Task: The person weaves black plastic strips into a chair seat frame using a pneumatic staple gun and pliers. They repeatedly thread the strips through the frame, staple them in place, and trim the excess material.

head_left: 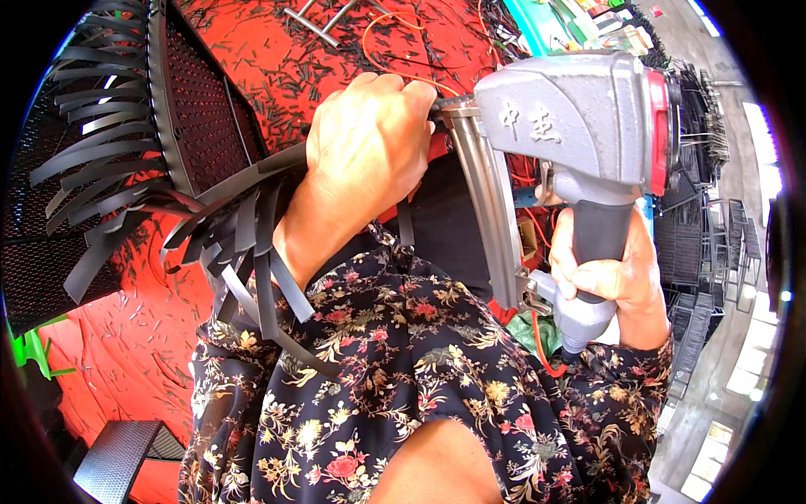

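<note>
My right hand (620, 273) is wrapped round the black grip of a grey air stapler (558, 126), its long metal magazine slanting down on the left side. An orange air hose (541, 340) meets the tool near its lower end. My left hand (365, 130) is closed on the dark bar (269, 172) of a black woven panel (201, 105), just left of the stapler's nose. Its fingers are curled under, so exactly what they press is hidden. Loose flat black strips (264, 252) hang over my left wrist, and many more fringe the panel's far left edge.
Black offcuts litter the red floor covering (126, 344). Another woven piece (117, 458) stands at lower left, beside a green object (38, 349). A metal stand (323, 25) is at the top. Stacked black woven frames (693, 252) line the right, and a turquoise table (529, 25) holds items.
</note>
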`<state>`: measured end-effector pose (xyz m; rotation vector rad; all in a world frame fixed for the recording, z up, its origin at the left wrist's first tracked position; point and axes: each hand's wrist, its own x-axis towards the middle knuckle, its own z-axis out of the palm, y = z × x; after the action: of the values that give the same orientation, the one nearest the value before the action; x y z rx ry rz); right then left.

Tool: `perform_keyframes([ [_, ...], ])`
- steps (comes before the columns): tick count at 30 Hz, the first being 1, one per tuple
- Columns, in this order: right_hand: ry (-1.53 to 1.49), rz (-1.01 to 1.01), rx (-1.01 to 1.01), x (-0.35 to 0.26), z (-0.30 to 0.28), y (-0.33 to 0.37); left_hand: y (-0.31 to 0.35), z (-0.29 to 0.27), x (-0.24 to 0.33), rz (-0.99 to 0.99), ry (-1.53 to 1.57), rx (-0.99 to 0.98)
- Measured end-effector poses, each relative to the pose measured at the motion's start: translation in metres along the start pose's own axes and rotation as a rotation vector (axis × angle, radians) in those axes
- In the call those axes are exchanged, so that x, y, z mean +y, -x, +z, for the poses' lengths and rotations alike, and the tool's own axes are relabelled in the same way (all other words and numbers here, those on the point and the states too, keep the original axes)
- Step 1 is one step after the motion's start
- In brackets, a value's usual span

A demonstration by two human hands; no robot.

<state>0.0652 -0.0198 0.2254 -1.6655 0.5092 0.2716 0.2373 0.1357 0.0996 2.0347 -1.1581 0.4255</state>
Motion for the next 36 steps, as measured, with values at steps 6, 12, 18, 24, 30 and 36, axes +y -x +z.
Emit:
perform_keyframes([
  [6,-0.015,0.020,-0.007,-0.002,0.000,0.001,0.003,0.002,0.000,0.004,0.012,0.002],
  [12,-0.043,0.026,0.007,-0.001,0.002,0.003,0.006,0.004,-0.001,0.030,0.065,0.030],
  [18,0.001,0.018,-0.016,0.001,0.003,0.001,0.011,0.009,0.000,0.033,0.064,0.028],
  [24,0.021,-0.005,-0.061,0.002,-0.005,-0.001,0.006,0.012,0.000,0.029,0.062,0.006],
  [30,-0.115,-0.172,0.078,0.009,-0.009,0.004,-0.003,0.005,-0.005,-0.030,0.076,-0.022],
  [36,-0.120,-0.303,0.324,0.033,-0.070,0.015,-0.003,-0.005,-0.010,-0.057,0.038,-0.042],
])
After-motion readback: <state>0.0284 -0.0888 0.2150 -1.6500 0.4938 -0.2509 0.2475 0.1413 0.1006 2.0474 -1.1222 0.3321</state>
